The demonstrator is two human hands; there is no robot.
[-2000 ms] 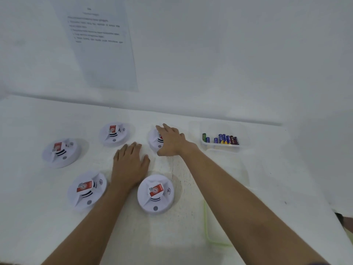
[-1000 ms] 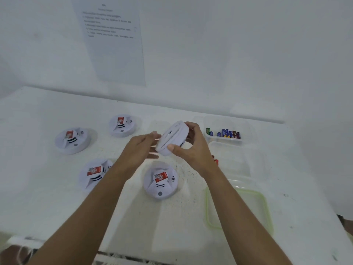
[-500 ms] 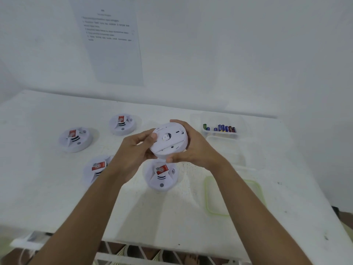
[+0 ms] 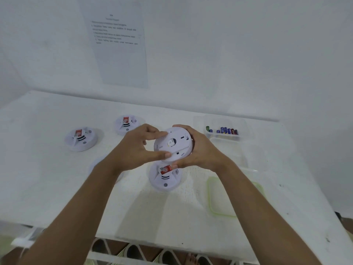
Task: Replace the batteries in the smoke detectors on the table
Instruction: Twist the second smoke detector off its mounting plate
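Note:
A white round smoke detector (image 4: 174,144) is held up above the table, its back side turned toward me. My right hand (image 4: 198,152) grips its right rim from behind. My left hand (image 4: 137,148) pinches its left edge with thumb and fingers. Under it another detector (image 4: 165,176) with a red label lies face up on the white table (image 4: 57,188). Two more detectors (image 4: 81,139) (image 4: 126,124) sit at the left and back. A further one (image 4: 95,165) is mostly hidden under my left forearm. Several batteries (image 4: 224,131) stand in a clear box (image 4: 246,127) at the back right.
A clear container (image 4: 233,148) and a green-rimmed lid (image 4: 212,199) lie on the right of the table. A printed sheet (image 4: 118,44) hangs on the wall behind. The table's front edge runs near the bottom, with a white rack below it.
My right hand lifted the detector from the table and turned it back side up. My left hand rose from the table and now pinches its left edge.

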